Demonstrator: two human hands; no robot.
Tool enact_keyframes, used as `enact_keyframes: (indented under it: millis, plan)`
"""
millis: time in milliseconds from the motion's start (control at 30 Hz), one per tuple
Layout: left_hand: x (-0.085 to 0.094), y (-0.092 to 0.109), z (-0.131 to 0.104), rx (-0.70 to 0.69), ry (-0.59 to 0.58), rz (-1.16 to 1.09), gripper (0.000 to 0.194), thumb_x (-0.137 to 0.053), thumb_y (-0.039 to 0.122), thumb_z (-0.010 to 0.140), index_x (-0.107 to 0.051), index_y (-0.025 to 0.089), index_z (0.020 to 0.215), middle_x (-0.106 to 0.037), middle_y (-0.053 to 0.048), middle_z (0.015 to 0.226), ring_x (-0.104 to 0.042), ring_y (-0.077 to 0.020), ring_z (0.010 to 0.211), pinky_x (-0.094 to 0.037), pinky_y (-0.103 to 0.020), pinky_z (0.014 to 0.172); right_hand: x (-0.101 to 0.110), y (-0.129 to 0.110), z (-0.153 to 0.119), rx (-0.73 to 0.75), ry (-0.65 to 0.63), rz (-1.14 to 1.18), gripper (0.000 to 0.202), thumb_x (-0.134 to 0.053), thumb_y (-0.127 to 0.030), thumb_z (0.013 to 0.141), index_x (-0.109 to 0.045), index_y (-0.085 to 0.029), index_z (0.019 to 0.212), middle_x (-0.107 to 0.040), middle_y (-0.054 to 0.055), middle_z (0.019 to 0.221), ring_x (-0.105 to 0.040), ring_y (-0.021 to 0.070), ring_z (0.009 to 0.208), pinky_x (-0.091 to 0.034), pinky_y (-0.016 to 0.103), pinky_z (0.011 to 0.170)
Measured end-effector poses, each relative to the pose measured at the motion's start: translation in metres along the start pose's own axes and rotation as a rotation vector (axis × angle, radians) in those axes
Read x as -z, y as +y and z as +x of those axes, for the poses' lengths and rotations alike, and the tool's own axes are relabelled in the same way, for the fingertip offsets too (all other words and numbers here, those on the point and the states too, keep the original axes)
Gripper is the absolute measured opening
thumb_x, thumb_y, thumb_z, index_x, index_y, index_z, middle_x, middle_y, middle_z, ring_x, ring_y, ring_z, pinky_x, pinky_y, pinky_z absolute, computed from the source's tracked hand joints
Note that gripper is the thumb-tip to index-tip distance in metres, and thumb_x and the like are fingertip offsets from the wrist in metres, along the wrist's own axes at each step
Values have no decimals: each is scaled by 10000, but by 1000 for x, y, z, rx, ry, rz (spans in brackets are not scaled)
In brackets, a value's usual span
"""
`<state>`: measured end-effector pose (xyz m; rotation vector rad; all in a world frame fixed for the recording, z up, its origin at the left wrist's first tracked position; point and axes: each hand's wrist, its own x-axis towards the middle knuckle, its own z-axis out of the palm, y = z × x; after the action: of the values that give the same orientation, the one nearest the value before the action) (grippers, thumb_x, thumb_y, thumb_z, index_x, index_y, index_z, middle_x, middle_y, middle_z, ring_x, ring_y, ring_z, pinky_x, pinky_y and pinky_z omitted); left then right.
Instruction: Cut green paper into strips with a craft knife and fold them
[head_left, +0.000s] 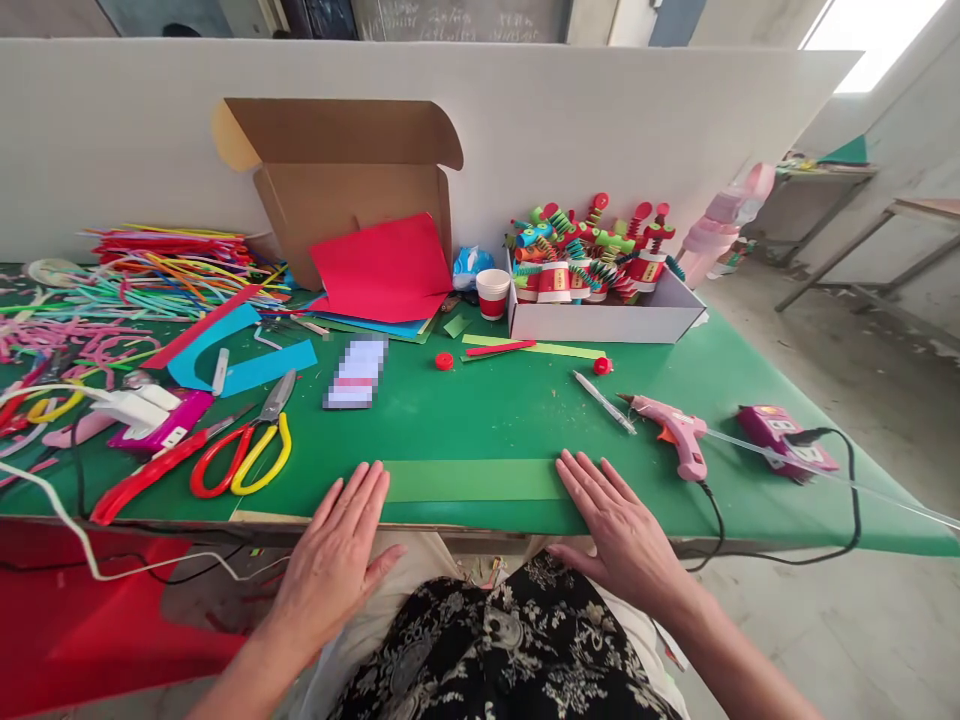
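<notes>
A light green paper strip (474,480) lies flat along the front of the green table. My left hand (337,550) rests palm down on its left end, fingers stretched out and the thumb off the table edge. At the right end, my right hand (619,525) lies flat in the same way with its fingers extended. Neither hand grips anything. Left of my left hand are scissors (259,440) with one red and one yellow handle. To the right of my right hand, a pink glue gun (675,432) lies on its side with its cable hanging over the edge.
Behind stand an open cardboard box (345,130), red paper sheets (386,270), a paper cup (493,295) and a white box (607,322) of colourful paper crafts. A phone (356,372), a pen (604,400), a purple power block (787,440) and piled pipe cleaners (172,290) lie around.
</notes>
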<state>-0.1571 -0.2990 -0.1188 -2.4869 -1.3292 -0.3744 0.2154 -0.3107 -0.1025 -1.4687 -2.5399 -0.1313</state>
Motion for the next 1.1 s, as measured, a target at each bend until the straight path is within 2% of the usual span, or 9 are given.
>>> enact_keyframes:
  millis: [133, 200, 267, 400, 500, 633, 833, 1000, 1100]
  plan:
    - [16, -15, 2, 120, 21, 29, 743, -269, 569, 989, -230, 87, 1552, -494, -197, 1474, -412, -352, 1404, -384, -549, 1093, 13, -4, 4, -3, -3, 18, 944, -493, -640, 912, -78, -136, 1593, -368, 156, 1564, -343, 328, 1448, -250, 551, 1198]
    - [26, -4, 16, 157, 49, 19, 698, -312, 487, 997, -209, 82, 1555, -441, -201, 1513, -350, -343, 1443, -357, -552, 1124, 23, -16, 16, 2, 9, 46, 944, -493, -664, 898, -148, -114, 1584, -329, 164, 1580, -279, 349, 1473, -192, 594, 1209]
    - [31, 17, 33, 111, 41, -19, 650, -356, 334, 984, -181, 88, 1560, -388, -176, 1553, -300, -305, 1472, -327, -518, 1161, 29, -36, 34, 25, -2, 109, 882, -474, -635, 920, -227, -84, 1563, -289, 161, 1596, -212, 336, 1497, -157, 585, 1226]
    - [16, 56, 56, -16, -32, -122, 651, -335, 122, 902, -233, 77, 1543, -401, -142, 1554, -299, -252, 1476, -356, -451, 1159, 16, -78, 72, 78, -139, 268, 625, -363, -451, 1020, -343, -76, 1519, -349, 144, 1569, -278, 261, 1482, -232, 494, 1233]
    - [-2, 58, 55, -25, -24, -135, 604, -343, 253, 970, -249, 67, 1537, -436, -168, 1525, -367, -278, 1442, -382, -468, 1135, -3, -89, 81, 80, -154, 291, 711, -380, -535, 1002, -339, -43, 1513, -314, 153, 1581, -266, 290, 1484, -214, 499, 1237]
    - [-11, 34, 38, -37, -2, -102, 733, -324, 513, 992, -169, 80, 1563, -433, -192, 1519, -407, -330, 1412, -369, -520, 1120, -6, -74, 67, 42, -155, 260, 783, -389, -620, 970, -338, -62, 1517, -282, 137, 1596, -225, 290, 1498, -183, 498, 1245]
    - [-4, 5, 15, -2, 0, -65, 753, -265, 555, 991, -104, 114, 1580, -442, -186, 1517, -430, -342, 1394, -366, -531, 1109, 0, -34, 30, -76, -143, 133, 785, -419, -572, 976, -244, -70, 1554, -269, 150, 1600, -258, 293, 1488, -251, 520, 1218]
    - [-4, 8, 13, 47, 4, -67, 801, -243, 607, 973, -82, 111, 1581, -444, -207, 1509, -430, -360, 1390, -340, -557, 1113, -1, -7, 2, -165, -67, 46, 824, -402, -546, 986, -31, -129, 1592, -310, 155, 1587, -301, 305, 1470, -262, 550, 1198]
    - [-7, 23, 20, 103, 10, -51, 825, -228, 615, 972, -82, 69, 1574, -434, -238, 1505, -420, -381, 1391, -312, -596, 1109, 7, -4, 3, -241, 9, 0, 847, -376, -562, 989, 28, -122, 1589, -320, 175, 1581, -262, 341, 1480, -227, 603, 1190]
